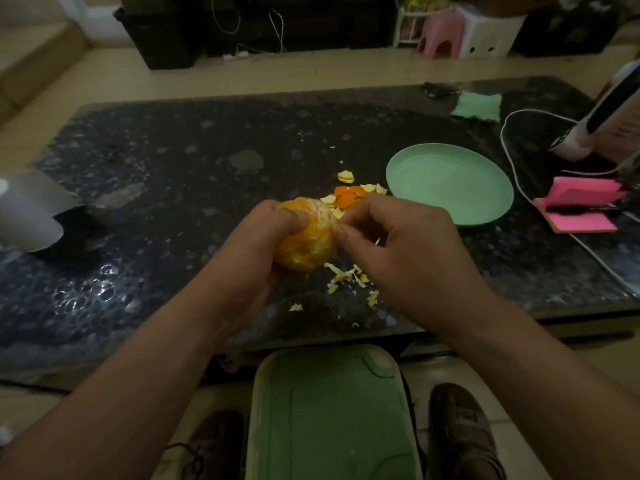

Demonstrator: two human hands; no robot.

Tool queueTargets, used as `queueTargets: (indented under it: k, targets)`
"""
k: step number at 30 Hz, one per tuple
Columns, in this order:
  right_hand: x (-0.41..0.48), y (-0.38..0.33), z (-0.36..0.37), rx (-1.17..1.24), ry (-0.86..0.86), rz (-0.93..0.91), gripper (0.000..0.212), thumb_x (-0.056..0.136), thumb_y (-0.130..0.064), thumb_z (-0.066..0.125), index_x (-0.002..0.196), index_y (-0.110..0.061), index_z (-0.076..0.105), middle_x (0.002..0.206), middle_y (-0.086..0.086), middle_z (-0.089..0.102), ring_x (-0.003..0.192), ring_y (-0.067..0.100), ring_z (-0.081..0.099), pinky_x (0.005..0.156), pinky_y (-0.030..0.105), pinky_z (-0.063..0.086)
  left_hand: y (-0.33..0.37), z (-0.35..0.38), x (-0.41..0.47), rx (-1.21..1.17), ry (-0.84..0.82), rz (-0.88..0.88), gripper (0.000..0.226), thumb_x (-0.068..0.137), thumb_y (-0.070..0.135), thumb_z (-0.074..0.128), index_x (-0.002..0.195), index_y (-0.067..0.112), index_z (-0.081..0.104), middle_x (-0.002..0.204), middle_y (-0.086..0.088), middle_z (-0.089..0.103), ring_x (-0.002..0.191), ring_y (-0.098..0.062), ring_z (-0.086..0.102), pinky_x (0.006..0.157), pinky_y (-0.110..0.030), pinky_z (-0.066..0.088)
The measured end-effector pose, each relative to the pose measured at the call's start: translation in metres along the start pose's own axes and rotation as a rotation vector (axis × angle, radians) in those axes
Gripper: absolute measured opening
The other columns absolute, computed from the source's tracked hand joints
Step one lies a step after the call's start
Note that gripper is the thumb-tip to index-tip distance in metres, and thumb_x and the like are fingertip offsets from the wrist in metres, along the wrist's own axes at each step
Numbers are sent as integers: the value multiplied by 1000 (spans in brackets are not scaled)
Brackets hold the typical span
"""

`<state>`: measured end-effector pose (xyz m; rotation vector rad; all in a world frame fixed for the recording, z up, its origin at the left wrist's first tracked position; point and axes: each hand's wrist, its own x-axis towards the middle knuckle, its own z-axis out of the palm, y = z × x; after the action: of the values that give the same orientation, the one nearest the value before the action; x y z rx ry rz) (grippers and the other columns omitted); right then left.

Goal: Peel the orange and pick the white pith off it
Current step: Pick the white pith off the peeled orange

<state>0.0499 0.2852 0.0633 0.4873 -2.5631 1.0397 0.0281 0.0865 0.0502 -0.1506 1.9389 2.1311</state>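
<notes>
**A:** Where's the fruit?
**B:** Your left hand (249, 251) grips the round, peeled orange (306, 240) above the dark speckled stone table (173, 161). Your right hand (398, 247) pinches its white pith (325, 213) with 2 fingertips.
**A:** Advice?
**B:** Pull strands slowly, without squeezing.

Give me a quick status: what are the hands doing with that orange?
Left hand grips the peeled orange. Right hand pinches pith at its right side. Peel scraps lie on the table beside a green plate; nothing in the way.
</notes>
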Motion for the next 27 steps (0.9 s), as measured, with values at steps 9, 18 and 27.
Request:
queueTargets:
  k: [9,18,27]
  targets:
    - [-1,-2,4,69,39,78,7,93,-19,73,86,-20,72,73,-13,66,69,5,64,64,29,55,-2,2,-1,72,-64,120,48,69,47,73,107,21,62,103,-7,69,81,-15,70,66,-34,58]
    - [2,1,-1,328,5,160,12,94,-10,72,82,-9,70,68,0,65,59,3,55,57,13,43,-3,1,-1,-117,-69,17,43,71,39,73,109,20,74,114,-13,75,103,-35,70,80,-45,56]
    - [3,7,-9,350,-57,238,18,106,-15,60,101,-18,77,87,-8,75,79,11,72,69,26,57,0,0,-4,-169,-26,-21,39,79,36,62,114,21,71,114,-8,79,105,-32,74,85,-45,54]
